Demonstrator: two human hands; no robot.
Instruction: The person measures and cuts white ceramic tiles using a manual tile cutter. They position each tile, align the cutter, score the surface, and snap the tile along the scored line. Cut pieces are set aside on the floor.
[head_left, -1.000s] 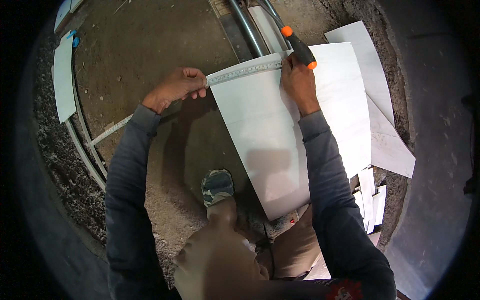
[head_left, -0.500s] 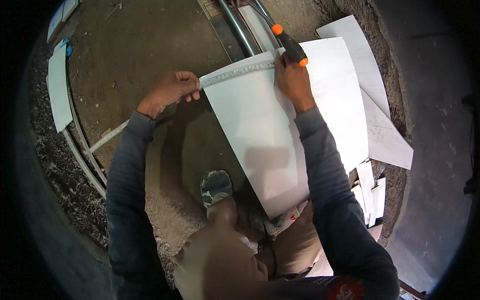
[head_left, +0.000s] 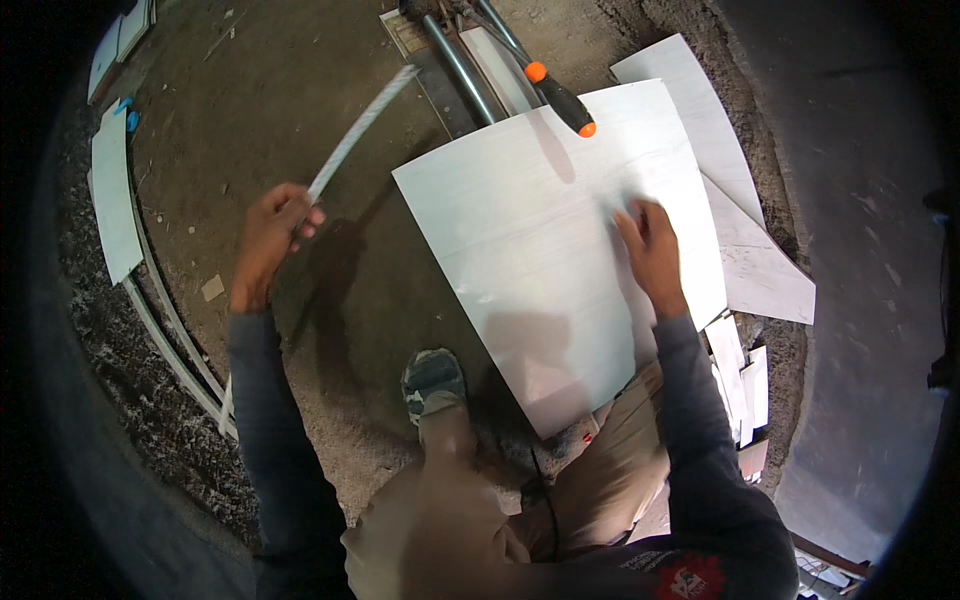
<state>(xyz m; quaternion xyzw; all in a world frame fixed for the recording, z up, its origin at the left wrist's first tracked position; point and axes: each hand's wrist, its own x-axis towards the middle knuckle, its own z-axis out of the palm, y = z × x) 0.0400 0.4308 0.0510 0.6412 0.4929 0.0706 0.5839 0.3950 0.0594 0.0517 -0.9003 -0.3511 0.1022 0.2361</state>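
Left hand: at 10 o'clock, the left hand point(head_left: 276, 228) pinches a white measuring tape point(head_left: 350, 145) pointing to 1 o'clock, apart from the tile.
Right hand: at 2 o'clock, the right hand point(head_left: 655, 245) is loose, thumb parted, grasping nothing visible; contact unclear.
Tile: the white veined tile point(head_left: 530, 225) lies centre to 2 o'clock.
Metal bars point(head_left: 455, 65): 12 o'clock, white strip point(head_left: 502, 72) between them.

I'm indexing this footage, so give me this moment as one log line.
left hand: grips pale strip | right hand: over white panel, contact unclear | black-orange handle: overlaps panel's far edge in view
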